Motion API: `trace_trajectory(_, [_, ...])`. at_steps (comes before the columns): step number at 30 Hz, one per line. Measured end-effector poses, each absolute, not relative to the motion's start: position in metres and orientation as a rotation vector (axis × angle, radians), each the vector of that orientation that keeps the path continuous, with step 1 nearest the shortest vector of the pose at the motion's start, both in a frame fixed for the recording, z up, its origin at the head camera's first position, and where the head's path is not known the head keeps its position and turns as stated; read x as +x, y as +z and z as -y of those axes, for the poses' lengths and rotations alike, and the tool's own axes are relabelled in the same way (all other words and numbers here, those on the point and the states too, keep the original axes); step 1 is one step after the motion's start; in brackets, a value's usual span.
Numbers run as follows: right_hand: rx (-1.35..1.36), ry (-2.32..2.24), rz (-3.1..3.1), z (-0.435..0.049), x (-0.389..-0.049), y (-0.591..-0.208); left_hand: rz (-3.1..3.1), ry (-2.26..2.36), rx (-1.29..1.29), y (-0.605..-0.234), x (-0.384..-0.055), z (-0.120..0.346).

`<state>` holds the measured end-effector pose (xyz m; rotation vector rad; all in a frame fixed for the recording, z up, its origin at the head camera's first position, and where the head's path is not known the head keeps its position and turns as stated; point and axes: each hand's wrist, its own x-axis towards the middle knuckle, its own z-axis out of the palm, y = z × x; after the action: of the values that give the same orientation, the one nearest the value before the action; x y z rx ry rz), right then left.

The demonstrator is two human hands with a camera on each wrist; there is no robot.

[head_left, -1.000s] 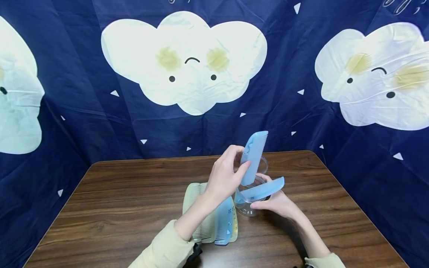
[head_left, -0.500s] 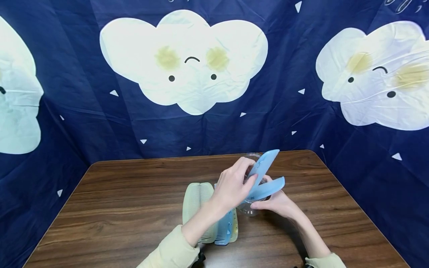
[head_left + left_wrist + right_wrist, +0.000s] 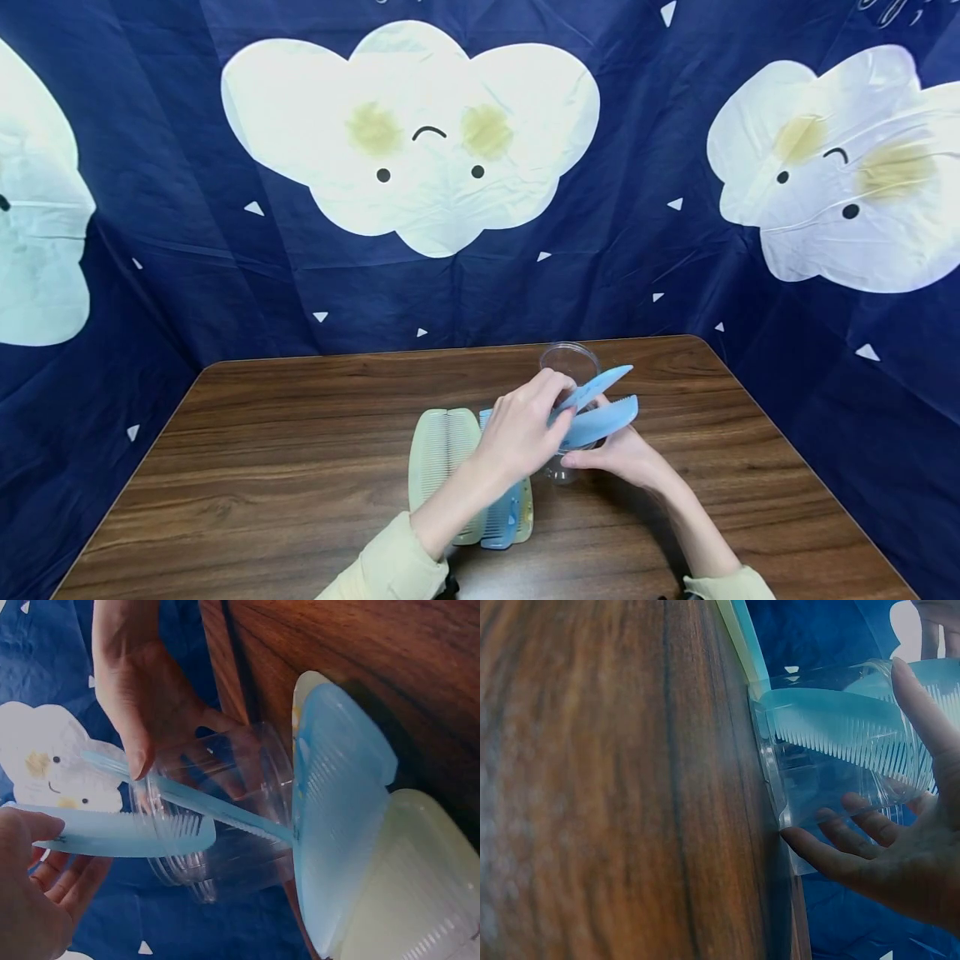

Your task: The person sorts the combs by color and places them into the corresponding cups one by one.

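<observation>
Head view, from the left: flat pale green plastic combs [image 3: 429,458] and a translucent blue plastic comb [image 3: 501,521] are laid overlapping on the dark wood-grain table [image 3: 262,483], at eight o'clock from the clear round plastic jar [image 3: 559,472]. By the left hand [image 3: 525,425], at the jar's ten o'clock, a slim light-blue fine-toothed comb [image 3: 105,831] is pinched between thumb and fingers, its lower end seen inside the jar's mouth in the left wrist view. Another light-blue comb [image 3: 600,422] is leaned inside, its top pointed toward two o'clock. At three o'clock, the jar is gripped by the right hand [image 3: 622,454], fingers and thumb spread around its wall. The pinched comb should prove light, stiff and slippery, with teeth that could snap; it is best taken by the smooth spine near its top. The jar, likely thin and easily tipped, is best steadied below the rim.
</observation>
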<state>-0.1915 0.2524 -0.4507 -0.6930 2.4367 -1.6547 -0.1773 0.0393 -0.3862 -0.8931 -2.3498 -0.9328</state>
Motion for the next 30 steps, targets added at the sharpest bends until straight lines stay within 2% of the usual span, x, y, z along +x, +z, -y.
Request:
trace_trajectory(10, [-0.781,-1.716,-2.429,-0.252,-0.194,-0.454,2.404,-0.828,-0.887,-0.395,-0.176,-0.042])
trace_trajectory(19, [-0.732,-1.649,-2.465,-0.252,-0.193,-0.453,2.468,-0.849,-0.911,-0.399,-0.175,-0.041])
trace_trajectory(30, [-0.698,-1.625,-2.489,-0.254,-0.192,-0.454,2.441,-0.9,-0.811,-0.403,-0.181,-0.02])
